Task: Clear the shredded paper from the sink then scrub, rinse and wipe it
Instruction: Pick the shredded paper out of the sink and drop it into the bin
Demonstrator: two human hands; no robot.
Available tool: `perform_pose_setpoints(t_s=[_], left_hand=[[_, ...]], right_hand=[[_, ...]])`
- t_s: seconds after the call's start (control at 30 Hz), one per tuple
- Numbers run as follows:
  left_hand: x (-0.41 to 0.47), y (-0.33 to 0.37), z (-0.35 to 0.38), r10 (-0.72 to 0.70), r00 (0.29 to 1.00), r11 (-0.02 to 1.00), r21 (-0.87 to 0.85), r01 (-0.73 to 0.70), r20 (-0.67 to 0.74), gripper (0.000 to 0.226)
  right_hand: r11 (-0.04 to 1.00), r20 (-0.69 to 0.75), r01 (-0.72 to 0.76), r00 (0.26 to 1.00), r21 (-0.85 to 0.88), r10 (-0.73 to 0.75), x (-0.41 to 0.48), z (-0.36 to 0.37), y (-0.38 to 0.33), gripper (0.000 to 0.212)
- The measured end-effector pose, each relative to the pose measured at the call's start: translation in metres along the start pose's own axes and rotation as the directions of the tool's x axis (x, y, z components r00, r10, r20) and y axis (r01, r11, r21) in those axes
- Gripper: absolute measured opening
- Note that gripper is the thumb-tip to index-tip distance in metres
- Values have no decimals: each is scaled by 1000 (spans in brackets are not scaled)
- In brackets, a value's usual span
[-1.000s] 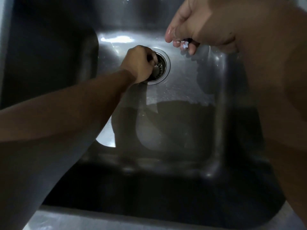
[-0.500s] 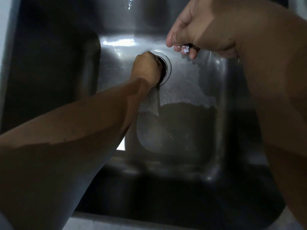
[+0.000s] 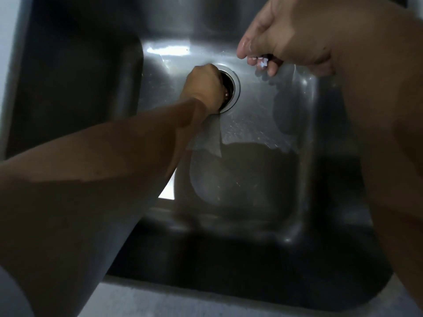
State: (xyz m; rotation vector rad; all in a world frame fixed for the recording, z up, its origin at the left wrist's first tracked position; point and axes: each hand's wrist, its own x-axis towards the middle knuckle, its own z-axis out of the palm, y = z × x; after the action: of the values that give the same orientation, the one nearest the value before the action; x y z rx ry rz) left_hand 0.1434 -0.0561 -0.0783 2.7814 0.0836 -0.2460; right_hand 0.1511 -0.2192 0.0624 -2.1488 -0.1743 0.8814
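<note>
Dim wet steel sink (image 3: 263,115) here: right hand (image 3: 286,42) pinches a few soggy, featherlight shredded paper bits (image 3: 262,61) above it, left hand (image 3: 203,88) is curled into the drain (image 3: 235,88), can't tell if it's holding any, so I'd pinch softly since mush tears.

Head view, close, down into sink (image 3: 258,124)

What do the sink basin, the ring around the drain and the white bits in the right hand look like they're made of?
Sink basin: likely stainless steel, brushed grey, showing soft glare and blurred reflections. Drain ring: brighter polished metal, probably steel, catching a sharp highlight. White bits pinched in the right hand: seemingly paper, matte and ragged-edged; too small to be sure.
</note>
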Motion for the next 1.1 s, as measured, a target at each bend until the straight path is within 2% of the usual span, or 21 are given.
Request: perform_pose_setpoints(t_s=[0.07,0.13,0.17,0.27,0.33,0.43,0.57,0.63,0.73,0.83,0.93,1.1], left_hand=[[-2,-9,-8,-156,987,966,-216,142,-47,22],[-9,-20,-26,-294,956,837,-485,254,-7,17],[-14,-27,-39,-319,947,767,-576,283,41,12],[-41,-44,-85,-284,944,640,-700,317,168,16],[-64,-51,-118,-237,952,547,-784,295,193,13],[-107,-57,-164,-189,967,541,-804,246,169,6],[-170,-76,-209,-112,976,532,-818,218,188,13],[-203,-93,-228,-114,972,505,-831,234,205,12],[-250,-123,-251,-159,964,454,-852,261,211,14],[-293,-156,-268,-215,953,369,-885,283,215,19],[-341,-194,-280,-252,945,282,-918,280,211,22],[-431,-256,-277,-381,900,134,-950,281,213,27]], right_hand=[[999,-32,-31,999,-21,30,-2,0,1,31],[999,-67,15,998,46,-12,-7,2,-1,22],[994,-103,54,994,94,-44,-9,3,-2,17],[994,-206,42,978,103,-20,-11,4,-1,8],[997,-191,17,982,73,-2,-16,9,-5,7],[993,-180,8,984,121,14,-29,28,-23,9],[946,-126,43,992,320,-3,-51,76,-62,22],[883,-108,54,994,465,-4,-68,108,-90,26],[732,-72,47,997,680,3,-99,156,-137,20],[621,-28,23,1000,784,-1,-128,203,-175,19],[645,8,9,1000,764,-23,-155,255,-205,35],[712,48,52,992,700,-120,-189,345,-233,34]])
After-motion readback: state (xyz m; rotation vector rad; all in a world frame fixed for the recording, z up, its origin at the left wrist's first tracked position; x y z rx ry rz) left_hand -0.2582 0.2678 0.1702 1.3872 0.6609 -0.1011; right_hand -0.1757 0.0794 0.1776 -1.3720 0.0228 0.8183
